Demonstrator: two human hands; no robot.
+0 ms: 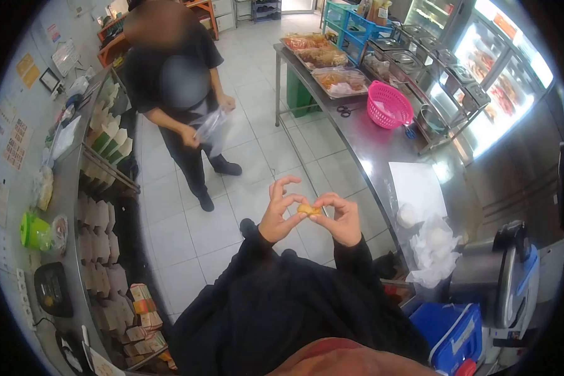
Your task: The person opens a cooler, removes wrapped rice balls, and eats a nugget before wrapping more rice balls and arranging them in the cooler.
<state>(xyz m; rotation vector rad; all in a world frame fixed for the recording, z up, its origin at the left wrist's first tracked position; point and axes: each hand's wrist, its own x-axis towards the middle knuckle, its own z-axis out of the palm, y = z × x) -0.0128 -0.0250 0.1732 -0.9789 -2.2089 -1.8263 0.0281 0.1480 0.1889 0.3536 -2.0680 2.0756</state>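
Note:
A small golden-brown piece of food (309, 210) is held up in front of my body, over the tiled floor. My left hand (281, 212) pinches its left end between thumb and index finger, the other fingers raised. On its right end, the thumb and index finger of my right hand (344, 220) close in the same way. What kind of food it is I cannot make out. Both hands are in the air, apart from the tables.
A person (178, 88) stands ahead on the left, holding a clear plastic bag (213, 130). Along the right runs a steel table (370, 150) with a pink basket (388, 105), scissors (343, 111), food trays (339, 83) and white paper (418, 188). Shelves of cartons (97, 241) line the left.

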